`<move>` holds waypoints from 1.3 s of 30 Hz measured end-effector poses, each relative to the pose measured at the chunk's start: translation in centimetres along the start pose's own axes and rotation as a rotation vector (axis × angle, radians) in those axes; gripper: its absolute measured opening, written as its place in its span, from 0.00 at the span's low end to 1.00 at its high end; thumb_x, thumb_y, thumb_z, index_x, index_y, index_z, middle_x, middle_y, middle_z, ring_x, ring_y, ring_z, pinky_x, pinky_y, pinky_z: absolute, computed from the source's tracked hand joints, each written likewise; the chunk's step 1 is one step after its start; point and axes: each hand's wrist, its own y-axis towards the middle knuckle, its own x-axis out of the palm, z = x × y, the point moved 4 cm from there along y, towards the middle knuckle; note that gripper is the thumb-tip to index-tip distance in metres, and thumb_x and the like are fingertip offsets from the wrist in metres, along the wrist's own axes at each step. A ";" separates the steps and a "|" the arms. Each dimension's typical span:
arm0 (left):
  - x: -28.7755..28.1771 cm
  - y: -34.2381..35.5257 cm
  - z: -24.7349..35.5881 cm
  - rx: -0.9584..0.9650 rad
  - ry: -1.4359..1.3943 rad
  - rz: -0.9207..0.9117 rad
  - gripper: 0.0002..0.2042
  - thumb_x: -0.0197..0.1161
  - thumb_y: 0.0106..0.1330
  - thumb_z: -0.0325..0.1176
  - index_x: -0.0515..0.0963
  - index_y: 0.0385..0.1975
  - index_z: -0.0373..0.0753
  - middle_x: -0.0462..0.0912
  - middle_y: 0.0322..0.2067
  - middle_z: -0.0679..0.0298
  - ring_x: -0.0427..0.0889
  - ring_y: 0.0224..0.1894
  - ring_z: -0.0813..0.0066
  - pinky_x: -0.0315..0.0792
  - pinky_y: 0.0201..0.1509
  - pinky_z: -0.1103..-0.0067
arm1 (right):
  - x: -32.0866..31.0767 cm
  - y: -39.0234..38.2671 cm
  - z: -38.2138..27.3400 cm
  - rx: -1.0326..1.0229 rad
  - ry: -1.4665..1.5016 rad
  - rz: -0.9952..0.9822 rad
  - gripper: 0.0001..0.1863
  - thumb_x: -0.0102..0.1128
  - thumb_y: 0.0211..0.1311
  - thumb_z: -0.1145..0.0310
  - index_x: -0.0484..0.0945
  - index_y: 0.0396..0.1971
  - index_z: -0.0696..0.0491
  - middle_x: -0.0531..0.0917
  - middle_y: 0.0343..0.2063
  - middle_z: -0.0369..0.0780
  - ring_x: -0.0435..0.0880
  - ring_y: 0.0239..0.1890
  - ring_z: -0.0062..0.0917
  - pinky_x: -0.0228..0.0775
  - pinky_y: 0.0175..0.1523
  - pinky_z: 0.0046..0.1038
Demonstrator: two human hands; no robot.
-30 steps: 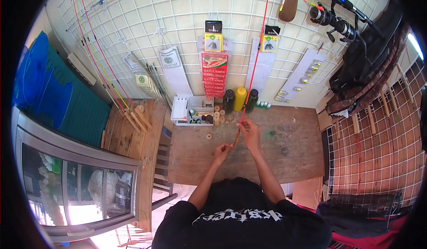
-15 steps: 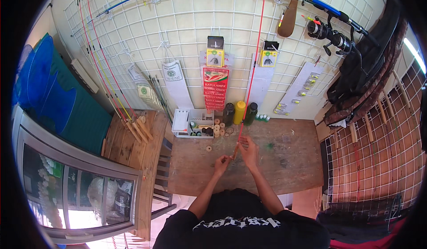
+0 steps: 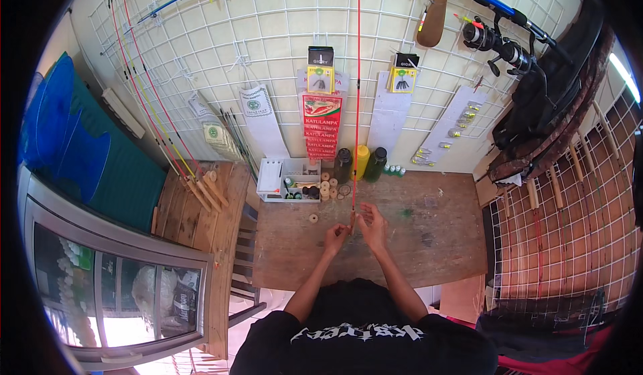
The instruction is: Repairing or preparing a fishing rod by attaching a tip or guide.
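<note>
We've got a red rod (image 3: 357, 117) up in front of us. It crosses the L edge of the yellow btl (image 3: 364, 164), w/ its thin end going up higher than the yellow btl. Its brown handle (image 3: 352, 222) is on our side of the yellow btl, a tiny bit to the L.

Our L hand (image 3: 337, 237) is also on our side of the yellow btl, a bit L of it, and its fingers pinch the brown handle. Our R hand (image 3: 372, 229) is on our side too, a bit R of the yellow btl. Its fingers are loose and spread, w/ the thumb right by the brown handle; we can't tell if it touches.

Next to the yellow btl we see a dark btl (image 3: 344, 165) on the L and a dark green btl (image 3: 379, 164) on the R. Small btls (image 3: 394, 171) stand more to the R. A white box (image 3: 270, 174) w/ little bits in it sits L of the yellow btl, and cork rings (image 3: 329, 186) lie betw. them. All of these are on the brown worktop (image 3: 435, 241).

Behind the yellow btl is a pale wall (image 3: 435, 73) w/ white wire on it. Red packs (image 3: 322, 130) hang up and L of the yellow btl. A black reel (image 3: 499, 43) is way up, far R of it.
</note>
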 end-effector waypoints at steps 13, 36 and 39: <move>0.5 0.1 -0.9 0.067 0.100 -0.048 0.10 0.62 0.61 0.38 0.78 0.29 0.37 0.75 0.19 0.71 0.70 0.23 0.86 0.65 0.29 0.84 | 0.7 0.5 -1.6 0.012 -0.044 -0.059 0.05 0.57 0.59 0.76 0.75 0.34 0.59 0.82 0.26 0.43 0.83 0.30 0.24 0.74 0.31 0.27; -2.0 -1.8 1.9 0.018 0.023 0.030 0.17 0.63 0.62 0.36 0.75 0.47 0.34 0.81 0.41 0.60 0.79 0.44 0.77 0.71 0.49 0.79 | -0.2 0.1 -0.6 0.002 -0.055 0.007 0.13 0.63 0.56 0.71 0.76 0.40 0.58 0.83 0.29 0.43 0.84 0.34 0.27 0.74 0.38 0.28; -4.7 -1.6 3.3 0.194 -0.260 0.031 0.24 0.62 0.62 0.33 0.66 0.57 0.35 0.73 0.53 0.55 0.76 0.52 0.69 0.68 0.56 0.77 | 0.0 0.4 -0.2 -0.008 -0.087 -0.028 0.14 0.64 0.55 0.72 0.75 0.41 0.57 0.83 0.29 0.42 0.84 0.34 0.27 0.75 0.39 0.28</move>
